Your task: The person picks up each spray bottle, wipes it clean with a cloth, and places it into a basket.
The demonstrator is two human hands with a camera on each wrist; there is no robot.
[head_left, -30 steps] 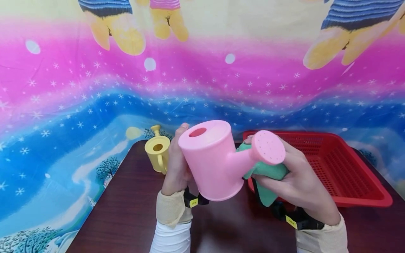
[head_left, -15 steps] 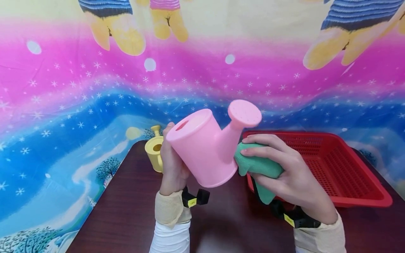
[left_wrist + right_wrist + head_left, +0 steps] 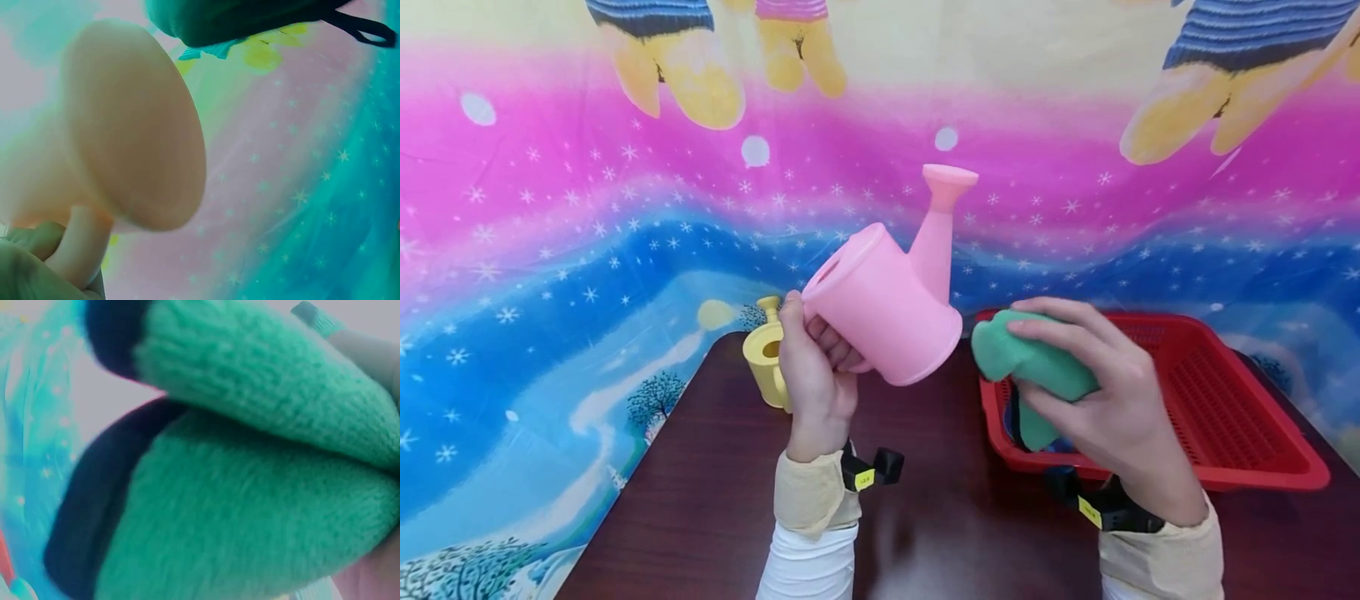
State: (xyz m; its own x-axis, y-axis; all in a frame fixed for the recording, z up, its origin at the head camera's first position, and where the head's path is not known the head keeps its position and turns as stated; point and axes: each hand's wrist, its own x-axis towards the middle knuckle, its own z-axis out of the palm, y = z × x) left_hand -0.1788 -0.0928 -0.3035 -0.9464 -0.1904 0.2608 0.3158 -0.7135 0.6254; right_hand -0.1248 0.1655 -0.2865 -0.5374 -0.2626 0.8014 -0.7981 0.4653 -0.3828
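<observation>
My left hand (image 3: 822,379) grips a pink watering can (image 3: 883,304) by its handle, raised above the table. The can leans with its base toward the right and its long spout pointing up. In the left wrist view the can's round base (image 3: 140,125) faces the camera, and its handle (image 3: 81,247) runs into my fingers. Just right of the can, my right hand (image 3: 1123,400) holds a bunched green cloth (image 3: 1048,354), apart from the can in the head view. Up close in the right wrist view, the fuzzy cloth (image 3: 250,506) hangs folded with a dark border.
A yellow watering can (image 3: 766,367) stands at the table's back left, partly behind my left hand. On the right, a red plastic basket (image 3: 1262,475) sits under my right hand. A printed cloth backdrop (image 3: 880,125) hangs behind the dark wooden table (image 3: 700,500).
The pink watering can has tilted back, its spout swinging from pointing right to pointing up. The green cloth, earlier up against the can, has moved off to its right.
</observation>
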